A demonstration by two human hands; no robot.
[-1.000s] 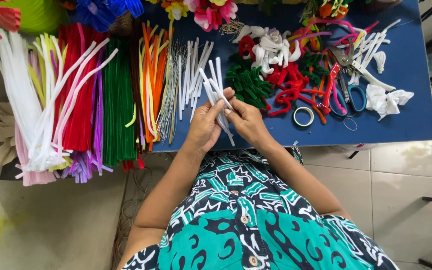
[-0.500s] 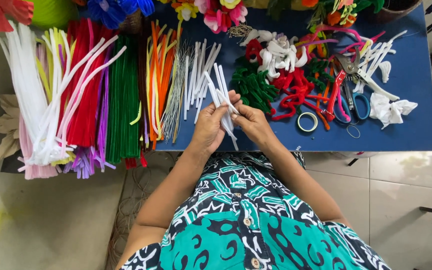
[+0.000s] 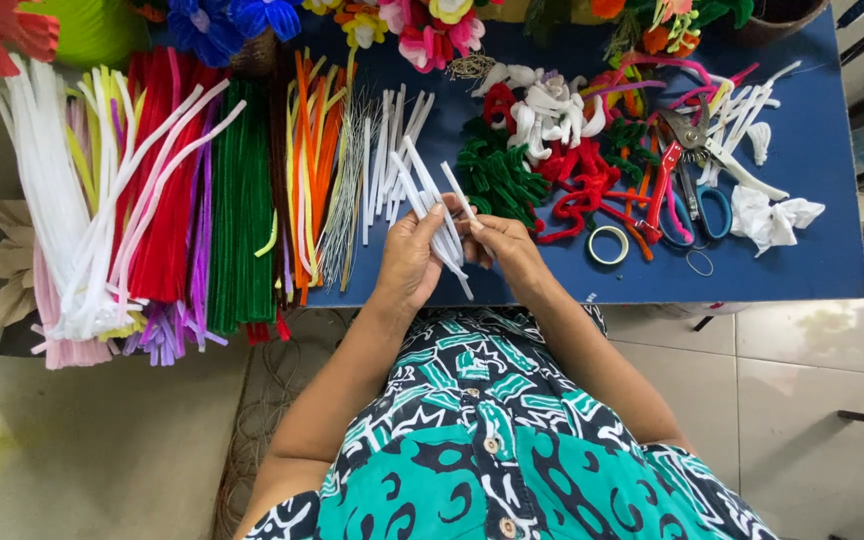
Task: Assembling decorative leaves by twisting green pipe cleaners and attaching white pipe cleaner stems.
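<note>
Several stems in hand: a small bunch of white pipe cleaners [image 3: 435, 213] was held over the near edge of the blue table [image 3: 812, 150], fanned upward and away from the person.
Left hand: the left hand [image 3: 410, 258] was curled closed around the lower part of the bunch, thumb on top.
Right hand: the right hand [image 3: 505, 245] was pinched shut on the bunch from the other side, fingertips meeting the left hand's.
Risk of slipping: the stems splayed at their tops, so I judged a loose grip could have let one slide out and drop past the table edge to the floor.
Risk of mixing: more loose white stems [image 3: 384, 150] lay just behind the hands; a stray one could have been lost among them.
Risk of bending: thin, fuzzy wire like this likely kinked if squeezed hard.
Look of the stems: white, slender, straight, uneven in length.
</note>
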